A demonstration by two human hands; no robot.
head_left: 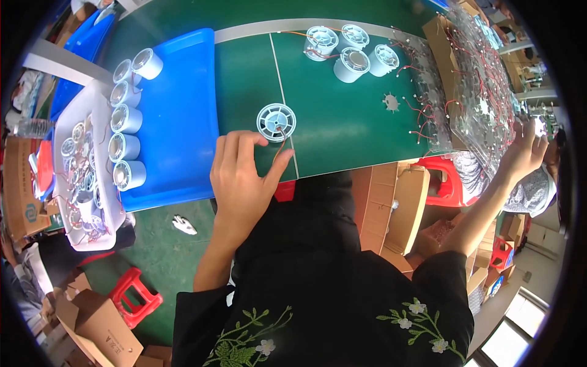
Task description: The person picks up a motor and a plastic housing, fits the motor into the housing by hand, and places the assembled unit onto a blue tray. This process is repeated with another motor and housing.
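Observation:
A white cylindrical housing with a spoked round top stands on the green table, a thin orange wire trailing from it. My left hand is beside its near side, with thumb and fingers apart; the wire runs through the gap between them. Far to the right, my right hand is raised with its fingers closed together. A small bright white spot shows at its fingertips, too glaring to make out. Close to that hand are clear plastic trays strewn with red-wired parts.
Several white housings stand at the table's back; others line the blue tray. A white bin of parts is at left. A small silvery toothed piece lies right of centre. Cardboard boxes stand below the table.

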